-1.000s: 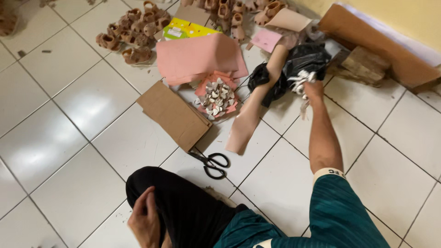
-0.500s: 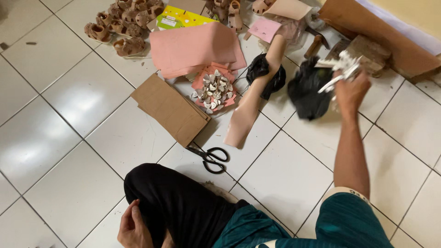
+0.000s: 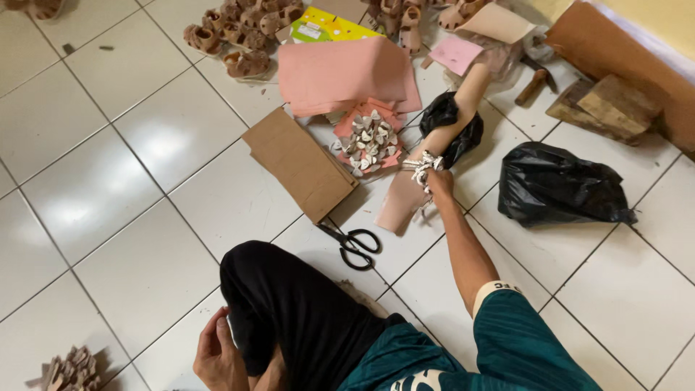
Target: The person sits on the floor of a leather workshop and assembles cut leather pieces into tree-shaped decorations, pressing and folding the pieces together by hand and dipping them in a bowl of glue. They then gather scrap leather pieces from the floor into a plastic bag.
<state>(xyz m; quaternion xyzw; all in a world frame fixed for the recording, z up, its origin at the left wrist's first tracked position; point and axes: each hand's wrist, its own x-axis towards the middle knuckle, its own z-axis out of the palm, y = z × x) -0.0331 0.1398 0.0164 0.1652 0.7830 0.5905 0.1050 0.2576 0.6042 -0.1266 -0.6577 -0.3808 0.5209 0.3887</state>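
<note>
Since half a second ago our right hand (image 3: 439, 181) has come down off the black bag (image 3: 557, 190) and now lies on the beige roll (image 3: 434, 145), clutching a bunch of small white pieces (image 3: 423, 165). Our left hand (image 3: 217, 355) rests loosely curled by the knee. Near the roll lie scissors (image 3: 351, 245); left of it, a pink sheet heaped with white pieces (image 3: 369, 134).
</note>
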